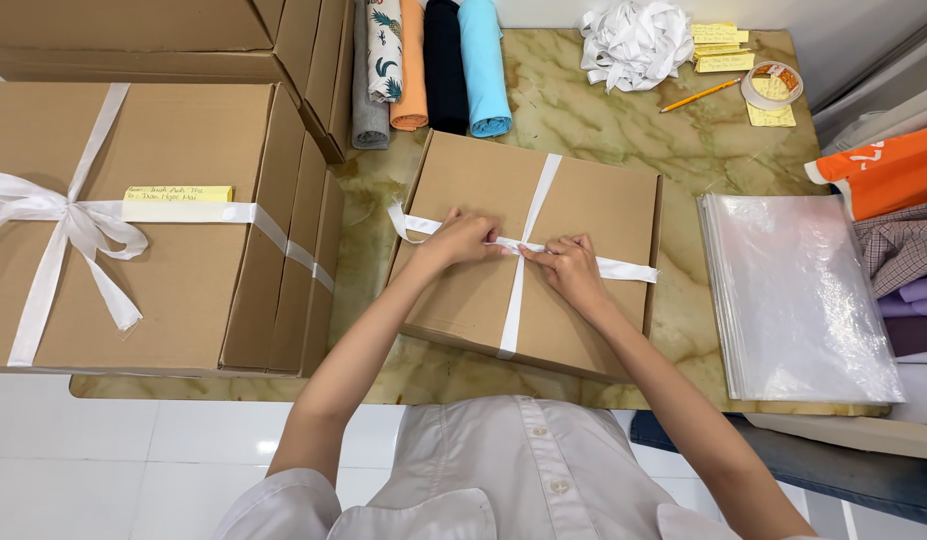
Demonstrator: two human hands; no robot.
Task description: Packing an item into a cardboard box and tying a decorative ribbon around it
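pinching the white ribbon (528, 244) atop the cardboard box (593, 200) mid-table, left hand (466, 238) and right hand (571, 266) each keep a clenched grip on it.

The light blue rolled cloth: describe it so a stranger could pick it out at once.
Start at the marble-patterned table and look to its far edge, just beyond the flat cardboard box under the person's hands. A row of rolled cloths lies there side by side. The light blue rolled cloth is the rightmost, next to the black roll, and the only plain blue one.

Ribboned brown boxes (528, 255), yellow labels (178, 193)
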